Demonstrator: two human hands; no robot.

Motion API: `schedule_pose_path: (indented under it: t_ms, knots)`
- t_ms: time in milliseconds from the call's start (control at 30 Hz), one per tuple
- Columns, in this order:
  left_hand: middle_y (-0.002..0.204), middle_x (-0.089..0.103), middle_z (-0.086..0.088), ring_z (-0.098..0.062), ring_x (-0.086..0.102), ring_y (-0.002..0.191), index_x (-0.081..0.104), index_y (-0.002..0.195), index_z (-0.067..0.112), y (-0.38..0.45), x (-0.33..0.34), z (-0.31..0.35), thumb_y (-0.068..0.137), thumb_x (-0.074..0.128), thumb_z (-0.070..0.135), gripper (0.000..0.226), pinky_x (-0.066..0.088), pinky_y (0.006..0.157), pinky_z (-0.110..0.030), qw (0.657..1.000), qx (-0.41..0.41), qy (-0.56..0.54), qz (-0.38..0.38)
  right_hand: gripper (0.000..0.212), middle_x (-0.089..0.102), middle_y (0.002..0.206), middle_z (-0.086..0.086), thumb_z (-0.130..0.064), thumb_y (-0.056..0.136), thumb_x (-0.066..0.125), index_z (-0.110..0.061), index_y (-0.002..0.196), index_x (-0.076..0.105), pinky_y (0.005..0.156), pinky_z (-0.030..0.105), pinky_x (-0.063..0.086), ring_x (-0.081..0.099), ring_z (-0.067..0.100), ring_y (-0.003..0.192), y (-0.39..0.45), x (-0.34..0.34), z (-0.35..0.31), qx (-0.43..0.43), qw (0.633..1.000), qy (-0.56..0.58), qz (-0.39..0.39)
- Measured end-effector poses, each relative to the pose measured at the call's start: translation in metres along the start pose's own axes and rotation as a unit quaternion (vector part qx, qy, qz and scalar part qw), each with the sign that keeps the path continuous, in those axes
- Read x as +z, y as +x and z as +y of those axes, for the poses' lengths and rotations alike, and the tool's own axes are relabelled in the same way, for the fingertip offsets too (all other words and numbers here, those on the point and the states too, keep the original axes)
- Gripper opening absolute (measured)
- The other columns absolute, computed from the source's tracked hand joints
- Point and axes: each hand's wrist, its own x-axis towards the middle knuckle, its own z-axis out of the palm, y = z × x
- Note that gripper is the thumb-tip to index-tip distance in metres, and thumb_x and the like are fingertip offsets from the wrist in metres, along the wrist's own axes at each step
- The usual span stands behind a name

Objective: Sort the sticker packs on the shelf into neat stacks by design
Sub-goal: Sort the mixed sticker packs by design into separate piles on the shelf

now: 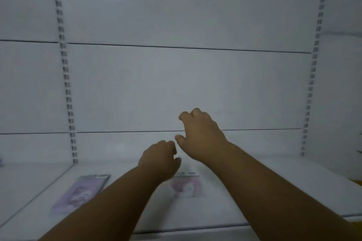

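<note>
A purple sticker pack [80, 193] lies flat on the white shelf [274, 186] at the left. A pink and white sticker pack [189, 187] lies near the middle, partly hidden under my left wrist. My left hand [159, 159] hovers above the pink pack with its fingers curled and nothing in it. My right hand [199, 133] is raised higher and further back, its fingers loosely bent, and it also holds nothing. The picture is blurred.
The white back panel [176, 84] rises behind the shelf, with slotted uprights [67, 84] at left and another upright [311, 76] at right. A yellow object [357, 183] shows at the right edge.
</note>
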Motion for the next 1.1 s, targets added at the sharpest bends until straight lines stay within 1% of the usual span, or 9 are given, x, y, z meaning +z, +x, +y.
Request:
schedule_pose_path:
  t_ms: [100, 233, 400, 500, 600, 767, 867, 1033, 1100]
  knots:
    - [0.103, 0.064, 0.004, -0.015, 0.059, 0.09, 0.061, 0.109, 0.026, -0.051, -0.055, -0.086, 0.085, 0.057, 0.05, 0.034, 0.054, 0.084, -0.036, 0.998, -0.049, 0.026, 0.037, 0.048, 0.051, 0.121, 0.009, -0.04, 0.087, 0.059, -0.018, 0.128, 0.046, 0.088, 0.038, 0.044, 0.049, 0.026, 0.108, 0.01, 0.011, -0.094, -0.054, 0.998, 0.033, 0.002]
    - [0.111, 0.062, 0.002, -0.017, 0.058, 0.097, 0.06, 0.113, 0.026, -0.139, -0.119, -0.203, 0.084, 0.057, 0.053, 0.039, 0.051, 0.087, -0.034, 0.991, -0.115, 0.064, 0.025, 0.051, 0.049, 0.12, 0.011, -0.042, 0.085, 0.059, -0.017, 0.127, 0.043, 0.084, 0.039, 0.044, 0.049, 0.028, 0.106, 0.014, 0.033, -0.229, -0.093, 0.993, 0.078, -0.008]
    - [0.116, 0.061, 0.0, -0.02, 0.056, 0.103, 0.058, 0.115, 0.027, -0.24, -0.181, -0.322, 0.086, 0.055, 0.052, 0.039, 0.049, 0.088, -0.036, 0.975, -0.183, 0.118, 0.038, 0.052, 0.047, 0.125, 0.013, -0.043, 0.085, 0.058, -0.017, 0.128, 0.045, 0.082, 0.039, 0.042, 0.049, 0.031, 0.11, 0.019, 0.062, -0.389, -0.143, 0.981, 0.109, -0.068]
    - [0.112, 0.062, 0.001, -0.018, 0.056, 0.097, 0.059, 0.113, 0.028, -0.271, -0.212, -0.373, 0.087, 0.056, 0.05, 0.034, 0.051, 0.087, -0.037, 0.968, -0.218, 0.12, 0.029, 0.054, 0.046, 0.126, 0.013, -0.045, 0.085, 0.058, -0.016, 0.129, 0.046, 0.083, 0.039, 0.043, 0.049, 0.032, 0.111, 0.027, 0.078, -0.451, -0.142, 0.977, 0.119, -0.105]
    - [0.11, 0.063, -0.001, -0.02, 0.057, 0.096, 0.059, 0.11, 0.026, -0.27, -0.228, -0.417, 0.087, 0.055, 0.047, 0.031, 0.051, 0.085, -0.037, 0.964, -0.228, 0.137, 0.03, 0.054, 0.048, 0.125, 0.013, -0.045, 0.084, 0.059, -0.016, 0.129, 0.047, 0.085, 0.041, 0.045, 0.05, 0.032, 0.11, 0.039, 0.091, -0.487, -0.134, 0.978, 0.117, -0.107]
    - [0.117, 0.067, -0.004, -0.022, 0.061, 0.101, 0.06, 0.121, 0.019, -0.222, -0.212, -0.47, 0.091, 0.045, 0.052, 0.047, 0.05, 0.089, -0.037, 0.949, -0.275, 0.156, 0.008, 0.054, 0.049, 0.125, 0.013, -0.046, 0.084, 0.058, -0.016, 0.128, 0.047, 0.085, 0.04, 0.046, 0.051, 0.032, 0.11, 0.066, 0.127, -0.508, -0.118, 0.983, 0.083, -0.11]
    - [0.119, 0.067, -0.005, -0.023, 0.062, 0.104, 0.057, 0.125, 0.017, -0.186, -0.202, -0.493, 0.09, 0.046, 0.051, 0.05, 0.051, 0.09, -0.038, 0.953, -0.263, 0.15, -0.019, 0.053, 0.05, 0.125, 0.012, -0.046, 0.084, 0.06, -0.017, 0.128, 0.049, 0.087, 0.041, 0.047, 0.052, 0.031, 0.11, 0.086, 0.147, -0.513, -0.11, 0.985, 0.077, -0.104]
    - [0.119, 0.066, -0.004, -0.022, 0.06, 0.104, 0.058, 0.125, 0.018, -0.146, -0.198, -0.524, 0.09, 0.054, 0.047, 0.046, 0.049, 0.093, -0.034, 0.962, -0.218, 0.117, -0.113, 0.049, 0.053, 0.121, 0.011, -0.043, 0.084, 0.06, -0.016, 0.124, 0.052, 0.087, 0.04, 0.047, 0.053, 0.031, 0.108, 0.111, 0.173, -0.518, -0.094, 0.985, 0.088, -0.117]
    - [0.119, 0.066, -0.006, -0.023, 0.06, 0.104, 0.057, 0.126, 0.016, -0.133, -0.2, -0.536, 0.091, 0.053, 0.047, 0.047, 0.048, 0.092, -0.034, 0.963, -0.222, 0.096, -0.119, 0.046, 0.054, 0.12, 0.011, -0.042, 0.085, 0.06, -0.016, 0.122, 0.053, 0.086, 0.04, 0.047, 0.054, 0.031, 0.106, 0.116, 0.182, -0.518, -0.086, 0.985, 0.089, -0.122]
